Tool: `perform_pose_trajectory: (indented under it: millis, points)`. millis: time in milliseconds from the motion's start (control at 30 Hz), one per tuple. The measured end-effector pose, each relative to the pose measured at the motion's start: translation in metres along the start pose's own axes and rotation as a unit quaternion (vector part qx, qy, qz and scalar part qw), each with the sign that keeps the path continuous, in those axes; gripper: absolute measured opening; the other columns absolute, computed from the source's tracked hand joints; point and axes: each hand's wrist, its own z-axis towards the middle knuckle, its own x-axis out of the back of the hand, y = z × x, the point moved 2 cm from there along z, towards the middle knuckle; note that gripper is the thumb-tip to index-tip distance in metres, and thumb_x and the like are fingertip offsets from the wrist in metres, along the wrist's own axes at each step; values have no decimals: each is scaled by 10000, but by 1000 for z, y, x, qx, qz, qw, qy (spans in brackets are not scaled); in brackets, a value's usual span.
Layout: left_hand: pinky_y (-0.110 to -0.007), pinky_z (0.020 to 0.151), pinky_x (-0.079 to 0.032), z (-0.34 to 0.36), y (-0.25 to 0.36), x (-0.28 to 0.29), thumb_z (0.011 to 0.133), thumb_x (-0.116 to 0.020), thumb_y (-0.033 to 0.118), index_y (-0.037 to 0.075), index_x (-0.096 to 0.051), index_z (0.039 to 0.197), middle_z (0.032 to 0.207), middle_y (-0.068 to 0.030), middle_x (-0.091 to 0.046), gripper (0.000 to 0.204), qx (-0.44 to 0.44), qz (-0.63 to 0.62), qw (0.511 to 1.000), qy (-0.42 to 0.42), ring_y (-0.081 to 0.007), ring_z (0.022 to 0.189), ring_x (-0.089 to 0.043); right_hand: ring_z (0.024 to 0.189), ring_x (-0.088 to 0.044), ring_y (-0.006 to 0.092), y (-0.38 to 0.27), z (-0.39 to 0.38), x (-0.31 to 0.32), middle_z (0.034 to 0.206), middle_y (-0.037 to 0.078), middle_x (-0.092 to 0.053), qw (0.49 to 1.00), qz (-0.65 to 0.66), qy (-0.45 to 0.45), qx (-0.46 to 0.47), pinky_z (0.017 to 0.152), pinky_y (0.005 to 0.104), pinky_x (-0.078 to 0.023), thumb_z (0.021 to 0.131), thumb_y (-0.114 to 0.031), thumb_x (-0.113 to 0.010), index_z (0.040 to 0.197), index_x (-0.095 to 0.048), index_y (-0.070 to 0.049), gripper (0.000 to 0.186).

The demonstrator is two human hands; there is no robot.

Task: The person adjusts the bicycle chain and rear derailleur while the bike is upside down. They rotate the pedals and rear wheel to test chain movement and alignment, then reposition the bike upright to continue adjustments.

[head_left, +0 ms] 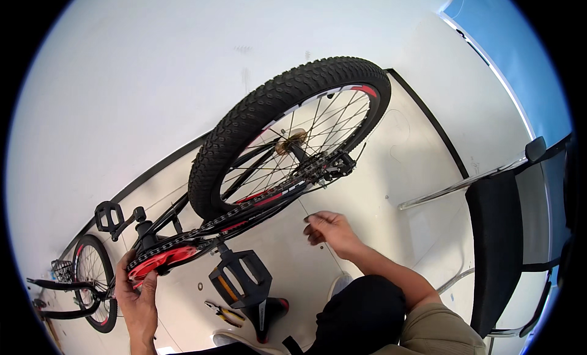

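Seemingly midway, an upside-down bicycle rests on the floor, its chain [244, 213] already running from rear sprocket to red chainring [160, 261], where the left hand [136, 294] has its grip pinching chain and ring, while the right hand [330, 228] hovers nearby, fingers loosely curled, holding nothing.
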Motion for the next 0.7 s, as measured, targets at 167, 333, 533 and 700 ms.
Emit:
perform_pose_trajectory:
  millis: [167, 333, 533, 700]
  points:
    - [-322, 1025, -462, 2, 0, -3, 965, -733, 133, -65, -507, 1429, 1249, -157, -642, 553, -3, 0, 1000, 8, -199, 1112, -610, 718, -669, 185, -12, 6, 26, 928, 127, -713, 982, 49, 155, 92, 670, 336, -572, 1053, -127, -565, 1214, -630, 47, 245]
    - [-357, 1097, -415, 3, 3, -4, 968, -700, 86, -66, -477, 1460, 1320, -187, -611, 560, 15, 4, 1000, 2, -224, 1210, -580, 713, -659, 191, -32, 7, 31, 944, 133, -706, 973, 62, 187, 123, 675, 336, -566, 1020, -53, -547, 1256, -595, 66, 268]
    - [-372, 1131, -392, 0, 16, -3, 989, -686, 210, -35, -461, 1510, 1427, -204, -562, 618, -17, 108, 994, 20, -249, 1273, -550, 735, -667, 172, -59, -3, 41, 954, 131, -718, 985, 33, 145, 92, 686, 321, -585, 990, -29, -548, 1233, -624, 69, 273]
    - [-338, 1085, -423, 1, -24, 0, 977, -632, -30, -33, -440, 1521, 1369, -159, -592, 576, -63, 93, 993, 24, -215, 1232, -571, 775, -684, 165, -104, -66, 55, 974, 126, -726, 981, -50, 185, 25, 711, 306, -579, 981, -40, -577, 1211, -642, 65, 261]
